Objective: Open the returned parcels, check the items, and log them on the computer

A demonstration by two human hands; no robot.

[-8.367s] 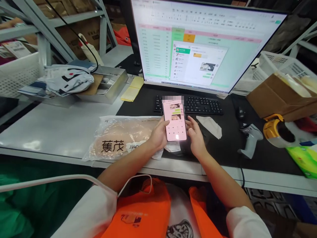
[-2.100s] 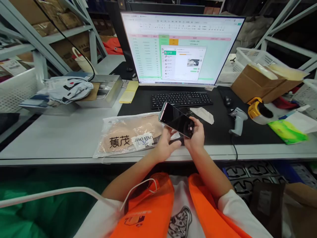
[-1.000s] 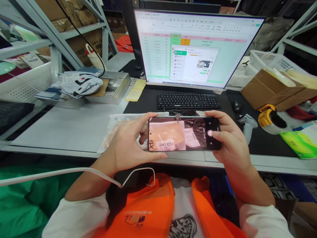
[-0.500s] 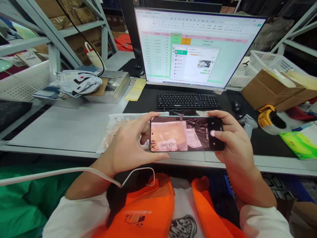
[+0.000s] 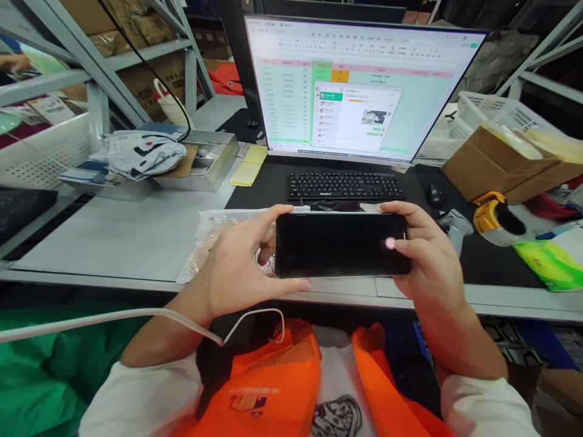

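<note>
A smartphone [image 5: 332, 246] is held sideways above the desk's front edge, its screen black except for a round pinkish button. My left hand [image 5: 239, 261] grips the phone's left end between thumb and fingers. At the other end, my right hand [image 5: 430, 258] is closed on the phone, with the thumb at the round button. Beneath and behind the phone lies a clear plastic bag [image 5: 204, 233] marked XL, partly hidden by my left hand. Some black plastic shows just behind the phone's top edge.
A monitor [image 5: 282, 115] and keyboard [image 5: 344, 186] stand behind the phone. To the right are a mouse [image 5: 434, 194], a scanner [image 5: 458, 227], a tape dispenser [image 5: 489, 221] and a cardboard box [image 5: 494, 164]. Yellow notes [image 5: 248, 167] and a grey box [image 5: 221, 164] lie left. A white cable [image 5: 150, 312] crosses my left forearm.
The phone's screen has gone from a camera picture of packages to black, with the round button still showing. Both hands keep their hold on the phone, nearly unmoved.
</note>
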